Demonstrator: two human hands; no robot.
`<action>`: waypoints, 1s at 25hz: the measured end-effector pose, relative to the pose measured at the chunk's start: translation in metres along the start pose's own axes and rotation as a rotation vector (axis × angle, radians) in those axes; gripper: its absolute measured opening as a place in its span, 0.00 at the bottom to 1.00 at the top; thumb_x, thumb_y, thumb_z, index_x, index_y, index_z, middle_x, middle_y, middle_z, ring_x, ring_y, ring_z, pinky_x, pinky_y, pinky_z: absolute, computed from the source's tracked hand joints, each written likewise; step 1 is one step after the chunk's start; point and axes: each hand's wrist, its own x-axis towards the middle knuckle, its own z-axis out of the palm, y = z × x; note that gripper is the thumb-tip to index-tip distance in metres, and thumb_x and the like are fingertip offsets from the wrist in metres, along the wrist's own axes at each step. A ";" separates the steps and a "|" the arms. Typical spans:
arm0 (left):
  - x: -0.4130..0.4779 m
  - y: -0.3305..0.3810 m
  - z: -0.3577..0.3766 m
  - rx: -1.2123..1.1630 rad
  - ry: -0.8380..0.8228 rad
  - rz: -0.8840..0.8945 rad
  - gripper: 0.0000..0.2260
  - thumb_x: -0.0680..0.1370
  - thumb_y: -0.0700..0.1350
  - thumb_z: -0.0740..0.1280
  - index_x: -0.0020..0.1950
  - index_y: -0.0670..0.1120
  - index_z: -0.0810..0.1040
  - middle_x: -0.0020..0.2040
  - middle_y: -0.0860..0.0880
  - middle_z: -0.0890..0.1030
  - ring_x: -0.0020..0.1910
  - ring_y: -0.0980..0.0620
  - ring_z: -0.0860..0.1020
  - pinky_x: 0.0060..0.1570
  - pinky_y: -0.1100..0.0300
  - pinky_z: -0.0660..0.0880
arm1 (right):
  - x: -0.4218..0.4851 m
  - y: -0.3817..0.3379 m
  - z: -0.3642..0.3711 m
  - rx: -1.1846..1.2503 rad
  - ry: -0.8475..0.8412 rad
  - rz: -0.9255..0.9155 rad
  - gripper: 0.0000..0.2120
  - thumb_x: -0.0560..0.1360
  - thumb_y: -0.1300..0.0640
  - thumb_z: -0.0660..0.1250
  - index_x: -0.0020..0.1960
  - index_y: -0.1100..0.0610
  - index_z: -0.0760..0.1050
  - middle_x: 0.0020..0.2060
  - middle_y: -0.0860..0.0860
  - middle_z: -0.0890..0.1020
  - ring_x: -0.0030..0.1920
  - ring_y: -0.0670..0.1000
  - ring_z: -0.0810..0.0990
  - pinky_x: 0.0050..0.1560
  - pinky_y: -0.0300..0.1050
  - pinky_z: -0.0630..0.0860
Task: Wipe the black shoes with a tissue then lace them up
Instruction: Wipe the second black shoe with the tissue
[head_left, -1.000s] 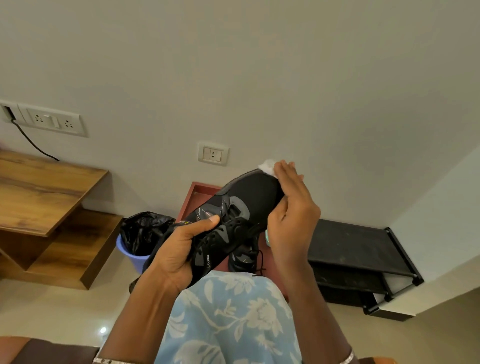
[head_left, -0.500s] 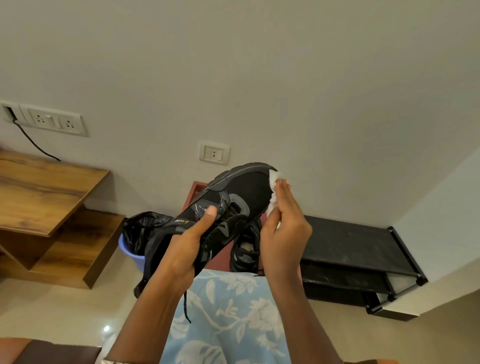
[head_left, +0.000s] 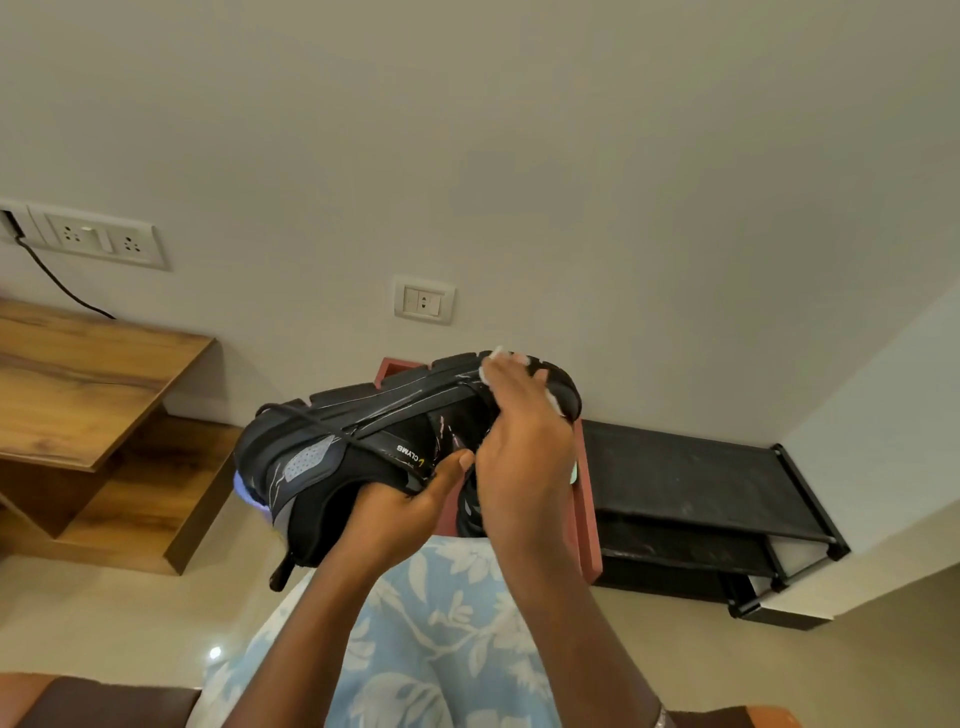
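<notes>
Head view: beige wall, wooden desk; left fingers grip black shoe, right fingers hold tissue against it.

You have a wooden desk at the left of the frame, a socket panel and black cable above it, a wall switch at centre, and a black rack at right, just beside a red board.

Shoe between wooden shelf and rack.
</notes>
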 end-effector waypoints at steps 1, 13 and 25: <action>0.000 -0.002 0.001 -0.005 0.012 0.021 0.23 0.77 0.52 0.70 0.60 0.33 0.79 0.49 0.39 0.82 0.59 0.42 0.78 0.50 0.54 0.75 | -0.007 -0.001 0.004 0.007 0.001 -0.069 0.21 0.70 0.75 0.70 0.62 0.64 0.80 0.61 0.58 0.82 0.66 0.56 0.79 0.72 0.49 0.70; 0.006 -0.010 -0.007 -0.055 -0.066 0.091 0.17 0.74 0.55 0.72 0.61 0.53 0.80 0.51 0.63 0.78 0.57 0.60 0.74 0.57 0.67 0.68 | -0.003 0.034 -0.005 0.060 0.168 0.116 0.17 0.79 0.68 0.60 0.64 0.62 0.80 0.61 0.55 0.83 0.66 0.54 0.79 0.70 0.39 0.70; 0.006 -0.013 -0.006 -0.054 -0.063 0.088 0.16 0.74 0.54 0.73 0.60 0.55 0.80 0.53 0.62 0.78 0.57 0.61 0.75 0.61 0.62 0.68 | -0.013 0.071 -0.013 0.097 0.203 0.195 0.18 0.79 0.72 0.60 0.64 0.63 0.80 0.60 0.55 0.83 0.64 0.54 0.81 0.65 0.44 0.77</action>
